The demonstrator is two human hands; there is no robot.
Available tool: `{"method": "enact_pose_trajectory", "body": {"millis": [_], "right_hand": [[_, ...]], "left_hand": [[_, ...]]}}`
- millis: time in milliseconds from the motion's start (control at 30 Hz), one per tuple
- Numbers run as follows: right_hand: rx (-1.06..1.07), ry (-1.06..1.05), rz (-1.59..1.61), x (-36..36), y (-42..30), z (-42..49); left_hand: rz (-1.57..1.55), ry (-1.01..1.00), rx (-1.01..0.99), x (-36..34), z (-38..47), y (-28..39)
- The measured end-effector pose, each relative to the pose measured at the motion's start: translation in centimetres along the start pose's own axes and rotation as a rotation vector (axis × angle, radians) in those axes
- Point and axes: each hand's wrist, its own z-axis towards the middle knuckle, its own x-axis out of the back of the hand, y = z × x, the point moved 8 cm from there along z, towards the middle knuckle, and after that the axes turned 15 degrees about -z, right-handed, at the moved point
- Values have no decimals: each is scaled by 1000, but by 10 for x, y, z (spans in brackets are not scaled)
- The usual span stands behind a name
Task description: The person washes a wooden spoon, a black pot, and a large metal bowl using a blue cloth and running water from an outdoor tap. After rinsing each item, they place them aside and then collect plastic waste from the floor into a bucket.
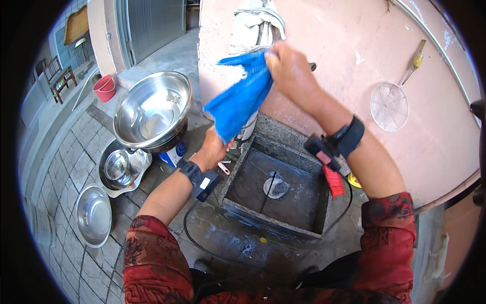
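A blue cloth (241,102) is stretched at a slant between my two hands, above the far left corner of a stone sink (243,163). My right hand (290,70) grips its upper end near the pink wall. Lower down and to the left, my left hand (214,148) holds the bottom end, its fingertips partly hidden by the cloth. Behind the cloth, a pipe wrapped in white fabric (258,30) runs up the wall. In the sink floor sits a round drain (276,187). Both wrists carry strapped black devices with cables.
Left of my hands stands a large steel basin (153,110) on a dark pot. Nearby are a metal basin with a lidded pot (117,165), another basin (93,216) and a red bucket (104,88). A wire skimmer (390,106) hangs on the wall; a red brush (334,180) lies by the sink's right rim.
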Motion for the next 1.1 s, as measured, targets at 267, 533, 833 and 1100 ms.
{"method": "enact_pose_trajectory", "body": {"millis": [267,533,833,1100], "right_hand": [[-408,-321,-12,22,117,86],[-573,-176,211,48,139,-40],[-193,-1011,-264,-133,169,-303],[-198,-1288,-203,-232,176,-465]], "left_hand": [[6,-125,-224,-74,59,63],[449,-52,36,-16,45,10],[1432,-343,82,40,7,-44],[1358,-107,520,107,-27,-57]]}}
